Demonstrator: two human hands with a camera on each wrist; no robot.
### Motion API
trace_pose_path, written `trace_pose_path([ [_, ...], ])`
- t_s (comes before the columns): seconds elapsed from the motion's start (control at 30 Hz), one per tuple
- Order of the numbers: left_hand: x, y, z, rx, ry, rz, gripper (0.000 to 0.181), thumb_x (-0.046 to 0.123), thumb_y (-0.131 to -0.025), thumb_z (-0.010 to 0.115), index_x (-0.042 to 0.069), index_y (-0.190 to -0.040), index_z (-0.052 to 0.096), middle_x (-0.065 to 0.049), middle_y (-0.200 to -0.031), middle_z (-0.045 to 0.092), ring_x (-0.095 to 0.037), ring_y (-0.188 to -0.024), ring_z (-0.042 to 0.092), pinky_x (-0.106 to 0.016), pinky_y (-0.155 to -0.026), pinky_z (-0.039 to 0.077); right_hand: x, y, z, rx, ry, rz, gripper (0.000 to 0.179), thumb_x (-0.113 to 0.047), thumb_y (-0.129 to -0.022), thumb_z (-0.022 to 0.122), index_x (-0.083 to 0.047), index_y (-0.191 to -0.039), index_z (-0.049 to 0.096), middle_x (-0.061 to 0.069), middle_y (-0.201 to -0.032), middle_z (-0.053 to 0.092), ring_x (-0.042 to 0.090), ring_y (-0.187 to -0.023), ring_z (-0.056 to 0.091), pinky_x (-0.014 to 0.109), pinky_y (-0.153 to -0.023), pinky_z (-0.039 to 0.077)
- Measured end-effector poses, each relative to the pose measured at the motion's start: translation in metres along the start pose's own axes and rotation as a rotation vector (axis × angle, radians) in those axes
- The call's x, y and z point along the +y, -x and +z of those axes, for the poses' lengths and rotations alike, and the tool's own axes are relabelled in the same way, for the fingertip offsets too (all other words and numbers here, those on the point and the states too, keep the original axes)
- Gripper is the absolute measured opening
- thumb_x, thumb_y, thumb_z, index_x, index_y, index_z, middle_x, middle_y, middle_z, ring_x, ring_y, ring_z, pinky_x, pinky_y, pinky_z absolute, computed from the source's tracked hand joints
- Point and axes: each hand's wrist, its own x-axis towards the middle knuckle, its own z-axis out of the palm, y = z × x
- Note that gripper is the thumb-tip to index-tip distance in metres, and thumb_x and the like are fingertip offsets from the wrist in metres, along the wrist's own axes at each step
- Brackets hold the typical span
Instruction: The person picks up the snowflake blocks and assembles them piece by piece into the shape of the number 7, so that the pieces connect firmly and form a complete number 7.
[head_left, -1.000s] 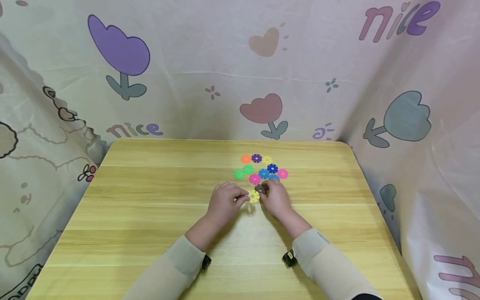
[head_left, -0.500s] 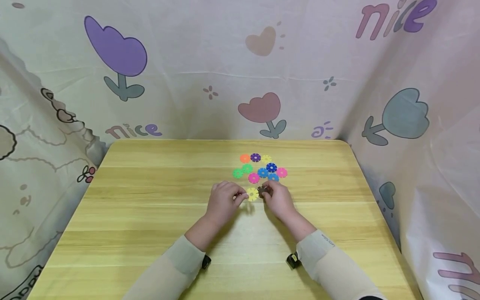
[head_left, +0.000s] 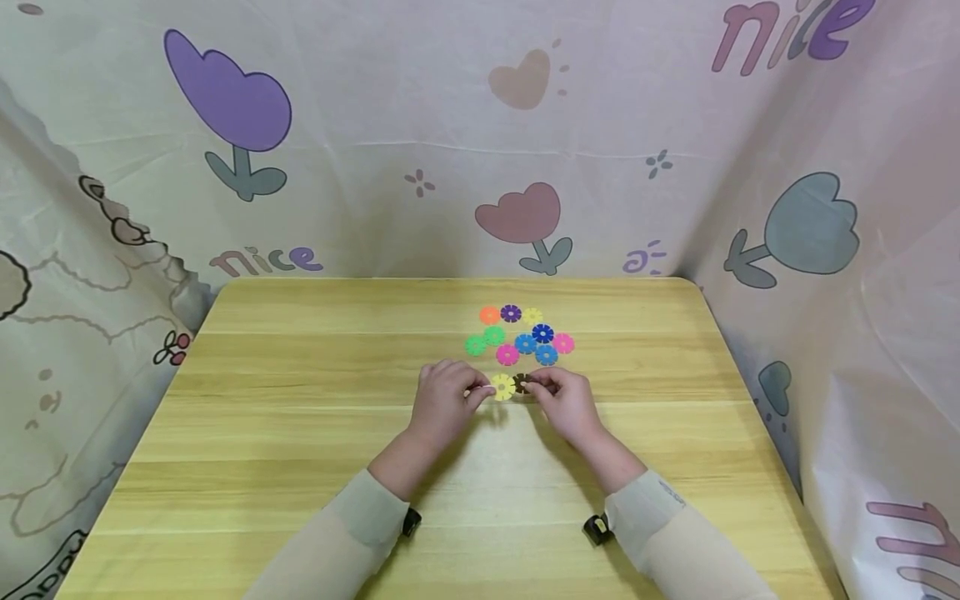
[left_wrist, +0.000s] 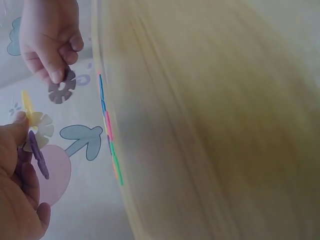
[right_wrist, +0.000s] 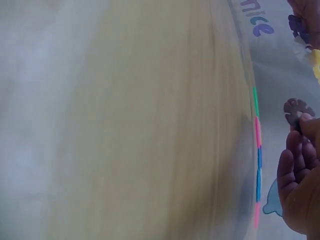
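Observation:
My left hand point(head_left: 444, 398) pinches a small cluster of joined, notched plastic snowflake discs. In the left wrist view these are a yellow disc point(left_wrist: 27, 104), a white disc point(left_wrist: 45, 126) and a purple disc point(left_wrist: 39, 156). Between thumb and fingers, my right hand point(head_left: 567, 403) holds a single dark brown snowflake disc point(head_left: 522, 383). From the head, the yellow disc point(head_left: 502, 387) faces the brown one, their edges close together. The wrist views show a gap between the brown disc point(right_wrist: 296, 111) and the cluster. Both hands are raised above the table.
Beyond the hands, several loose snowflake discs lie on the wooden table point(head_left: 300, 467), among them orange point(head_left: 490, 315), green point(head_left: 476, 345), pink point(head_left: 507, 355) and dark blue point(head_left: 543, 333) ones. A printed curtain point(head_left: 360, 92) hangs behind the far edge and along the sides.
The right hand has shifted slightly right and turned, and its brown disc now shows more openly beside the yellow one. The left hand has hardly moved and keeps its cluster.

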Motion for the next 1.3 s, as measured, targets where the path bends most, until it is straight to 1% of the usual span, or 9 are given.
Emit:
trace_pose_path([
  [0.07,0.0,0.0,0.0,0.0,0.001,-0.001,0.012,0.028,-0.089,0.086,0.018,-0.089,0.079,0.006,-0.091,0.074,-0.018,-0.09,0.064,-0.047,-0.089,0.045,0.0,0.001,-0.001,0.011,-0.037,-0.004,0.009,0.003,-0.093,0.078,0.002,-0.101,0.077,0.008,-0.085,0.073,0.019,-0.072,0.063,0.025,-0.063,0.056],
  [0.17,-0.001,0.0,0.0,0.001,0.007,-0.003,0.012,0.027,-0.089,0.085,0.017,-0.089,0.079,0.005,-0.09,0.074,-0.019,-0.088,0.063,-0.048,-0.088,0.045,0.001,0.003,-0.002,0.027,-0.108,0.006,0.009,0.005,-0.092,0.077,0.003,-0.101,0.076,0.012,-0.088,0.073,0.03,-0.075,0.067,0.023,-0.065,0.057],
  [0.33,-0.001,0.0,0.0,-0.012,0.012,-0.016,0.011,0.026,-0.09,0.085,0.017,-0.089,0.079,0.005,-0.09,0.074,-0.019,-0.088,0.063,-0.048,-0.089,0.045,-0.015,0.008,-0.007,0.055,-0.183,0.047,0.009,0.011,-0.092,0.074,0.011,-0.101,0.072,0.02,-0.091,0.072,0.048,-0.082,0.066,0.031,-0.068,0.061],
  [0.4,-0.001,0.0,0.0,-0.017,0.008,-0.022,0.012,0.027,-0.09,0.085,0.017,-0.09,0.079,0.005,-0.091,0.074,-0.018,-0.088,0.063,-0.048,-0.09,0.045,-0.016,0.008,-0.007,0.064,-0.186,0.054,0.008,0.012,-0.092,0.072,0.012,-0.1,0.071,0.02,-0.09,0.071,0.046,-0.08,0.066,0.032,-0.068,0.061],
  [0.5,-0.001,0.0,0.001,-0.019,0.006,-0.024,0.012,0.028,-0.09,0.085,0.017,-0.089,0.079,0.006,-0.09,0.074,-0.018,-0.088,0.063,-0.048,-0.09,0.045,-0.002,0.005,-0.004,0.076,-0.206,0.056,0.008,0.012,-0.092,0.073,0.011,-0.099,0.071,0.02,-0.089,0.071,0.038,-0.077,0.066,0.027,-0.066,0.058],
  [0.63,-0.001,0.0,0.002,-0.019,0.006,-0.022,0.012,0.028,-0.089,0.086,0.017,-0.089,0.08,0.006,-0.09,0.074,-0.018,-0.087,0.062,-0.048,-0.089,0.045,-0.002,0.007,-0.003,0.089,-0.246,0.028,0.009,0.012,-0.091,0.075,0.011,-0.099,0.07,0.02,-0.089,0.072,0.031,-0.075,0.066,0.02,-0.065,0.056],
  [0.9,-0.001,0.0,0.003,-0.023,0.009,-0.024,0.012,0.028,-0.089,0.085,0.017,-0.09,0.079,0.006,-0.09,0.073,-0.018,-0.087,0.062,-0.047,-0.089,0.045,-0.003,0.009,-0.003,0.081,-0.301,-0.045,0.008,0.01,-0.091,0.076,0.009,-0.096,0.071,0.021,-0.086,0.071,0.028,-0.071,0.066,0.02,-0.064,0.055],
  [1.17,0.001,-0.001,0.003,-0.023,0.027,-0.012,0.01,0.026,-0.09,0.085,0.017,-0.09,0.08,0.005,-0.091,0.074,-0.019,-0.088,0.063,-0.048,-0.089,0.044,-0.003,0.01,-0.001,0.069,-0.306,-0.042,0.008,0.011,-0.09,0.076,0.01,-0.097,0.071,0.021,-0.086,0.071,0.014,-0.07,0.063,0.019,-0.064,0.054],
  [1.3,0.0,-0.002,0.003,-0.02,0.032,-0.01,0.01,0.026,-0.089,0.086,0.017,-0.09,0.08,0.005,-0.09,0.074,-0.019,-0.087,0.064,-0.047,-0.088,0.044,-0.003,0.01,-0.001,0.063,-0.32,-0.039,0.008,0.011,-0.09,0.076,0.008,-0.095,0.071,0.021,-0.086,0.072,0.013,-0.07,0.063,0.019,-0.064,0.053],
])
